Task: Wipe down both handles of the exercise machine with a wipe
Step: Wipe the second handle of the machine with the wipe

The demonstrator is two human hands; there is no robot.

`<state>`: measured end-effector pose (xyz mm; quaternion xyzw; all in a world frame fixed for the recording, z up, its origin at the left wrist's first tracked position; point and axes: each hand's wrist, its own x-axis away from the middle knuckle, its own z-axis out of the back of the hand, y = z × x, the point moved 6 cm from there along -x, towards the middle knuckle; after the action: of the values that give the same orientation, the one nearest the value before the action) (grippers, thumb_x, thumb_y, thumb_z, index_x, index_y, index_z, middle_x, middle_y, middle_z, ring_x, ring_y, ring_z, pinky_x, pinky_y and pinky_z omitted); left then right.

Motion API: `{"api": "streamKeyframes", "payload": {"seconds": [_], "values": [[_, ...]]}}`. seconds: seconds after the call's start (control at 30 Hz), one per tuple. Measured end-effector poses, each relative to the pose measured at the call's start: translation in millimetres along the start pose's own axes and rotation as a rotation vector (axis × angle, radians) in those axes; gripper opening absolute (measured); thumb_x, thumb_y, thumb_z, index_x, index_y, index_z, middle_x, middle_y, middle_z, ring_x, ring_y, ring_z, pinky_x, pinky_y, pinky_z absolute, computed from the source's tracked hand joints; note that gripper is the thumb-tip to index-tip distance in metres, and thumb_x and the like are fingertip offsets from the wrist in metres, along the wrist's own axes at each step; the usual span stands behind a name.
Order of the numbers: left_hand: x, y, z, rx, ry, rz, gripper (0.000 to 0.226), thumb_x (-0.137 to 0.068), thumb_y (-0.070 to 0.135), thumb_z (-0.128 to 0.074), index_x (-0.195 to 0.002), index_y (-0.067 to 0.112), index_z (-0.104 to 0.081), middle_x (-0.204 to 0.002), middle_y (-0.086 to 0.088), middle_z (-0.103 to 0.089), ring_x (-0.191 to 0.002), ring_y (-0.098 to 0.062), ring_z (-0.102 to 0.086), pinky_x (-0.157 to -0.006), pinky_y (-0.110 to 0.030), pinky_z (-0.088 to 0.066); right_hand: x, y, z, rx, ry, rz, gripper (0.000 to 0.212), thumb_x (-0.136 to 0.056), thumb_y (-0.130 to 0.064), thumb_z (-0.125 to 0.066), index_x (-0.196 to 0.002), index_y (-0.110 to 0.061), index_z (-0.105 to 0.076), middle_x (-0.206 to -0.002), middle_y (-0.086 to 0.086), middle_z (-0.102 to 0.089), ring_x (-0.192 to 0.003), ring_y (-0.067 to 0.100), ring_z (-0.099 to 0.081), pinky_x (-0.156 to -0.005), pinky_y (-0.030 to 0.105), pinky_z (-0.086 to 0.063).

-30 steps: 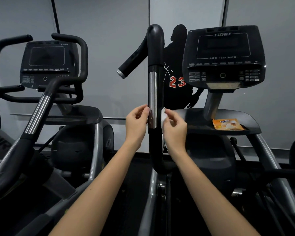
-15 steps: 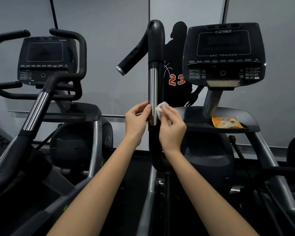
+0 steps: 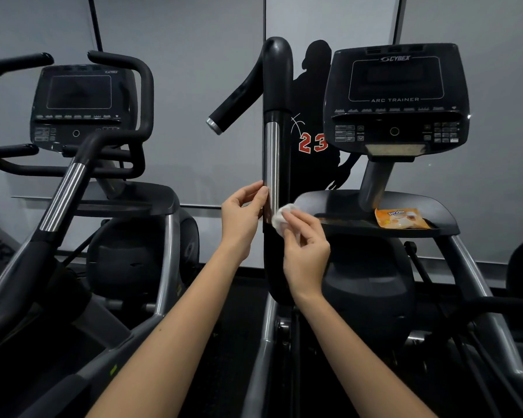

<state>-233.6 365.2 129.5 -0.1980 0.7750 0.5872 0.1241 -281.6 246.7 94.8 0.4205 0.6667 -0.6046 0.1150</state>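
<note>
- Chrome marks the middle stretch of the upright handle (image 3: 271, 164) at the centre of the frame, with black grip above and below it. A second black grip branches off its top toward the upper left.
- The white wipe (image 3: 280, 218) is bunched against the lower right edge of that chrome stretch, right where it meets the black.
- The right hand (image 3: 305, 251) pinches the wipe between thumb and fingertips, its other fingers loosely bent.
- The left hand (image 3: 242, 218) has bent fingers, their tips on the chrome's left edge. Whether any of them wrap behind the handle cannot be told.
- Open grey wall fills the gap left of the handle as far as the neighbouring machine (image 3: 82, 104) in the left of the frame. On the right, the tray (image 3: 344, 203) edge sits close beside the wipe.
- The console (image 3: 396, 98), marked ARC TRAINER, stands upper right, above the tray.
- The tray holds an orange packet (image 3: 400, 218), lying flat toward its right end, well apart from the hands.
- A dark figure decal (image 3: 311, 143) numbered 23 is on the wall behind the handle.
</note>
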Motion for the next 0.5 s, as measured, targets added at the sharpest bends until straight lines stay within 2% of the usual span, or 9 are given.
{"api": "streamKeyframes", "payload": {"seconds": [0.13, 0.23, 0.3, 0.37, 0.5], "values": [[0, 0, 0, 0.016, -0.005, 0.009, 0.012, -0.089, 0.011, -0.059, -0.098, 0.018, -0.063, -0.088, -0.001, -0.064, -0.080, -0.012, -0.060, -0.077, -0.022, -0.052, -16, -8, -12, 0.026, -0.029, 0.031, 0.031, -0.085, 0.003, -0.059, -0.115, -0.006, -0.062, -0.116, -0.004, -0.057, -0.110, 0.000, -0.052, -0.096, 0.008, -0.039], [0, 1, 0, 0.004, -0.004, 0.001, 0.014, -0.089, 0.012, -0.059, -0.102, 0.015, -0.063, -0.094, -0.005, -0.065, -0.083, -0.014, -0.061, -0.081, -0.024, -0.053, -34, -7, -18, -0.012, -0.089, -0.049, 0.035, -0.090, -0.007, -0.056, -0.125, -0.009, -0.055, -0.124, -0.003, -0.056, -0.115, 0.001, -0.051, -0.097, 0.009, -0.040], [1, 1, 1, 0.001, -0.002, 0.003, 0.016, -0.089, 0.013, -0.059, -0.104, 0.015, -0.063, -0.098, -0.008, -0.065, -0.087, -0.016, -0.061, -0.085, -0.027, -0.053, -41, -1, -19, -0.067, -0.122, -0.136, 0.036, -0.092, -0.011, -0.053, -0.128, -0.010, -0.053, -0.129, 0.002, -0.056, -0.117, 0.006, -0.052, -0.099, 0.017, -0.043], [0, 1, 1, 0.003, -0.001, 0.003, 0.017, -0.089, 0.013, -0.059, -0.106, 0.013, -0.063, -0.100, -0.009, -0.066, -0.089, -0.017, -0.061, -0.085, -0.027, -0.053, -40, 4, -16, -0.103, -0.122, -0.201, 0.035, -0.093, -0.011, -0.052, -0.127, -0.008, -0.053, -0.128, 0.005, -0.058, -0.116, 0.010, -0.055, -0.098, 0.022, -0.046], [1, 0, 0, 0.021, 0.003, -0.004, 0.020, -0.090, 0.011, -0.058, -0.109, 0.010, -0.062, -0.098, -0.007, -0.066, -0.083, -0.013, -0.061, -0.076, -0.018, -0.054, -24, 16, -4, -0.090, -0.043, -0.240, 0.029, -0.092, -0.007, -0.052, -0.120, -0.002, -0.059, -0.115, 0.010, -0.065, -0.107, 0.014, -0.061, -0.092, 0.017, -0.048]]}}
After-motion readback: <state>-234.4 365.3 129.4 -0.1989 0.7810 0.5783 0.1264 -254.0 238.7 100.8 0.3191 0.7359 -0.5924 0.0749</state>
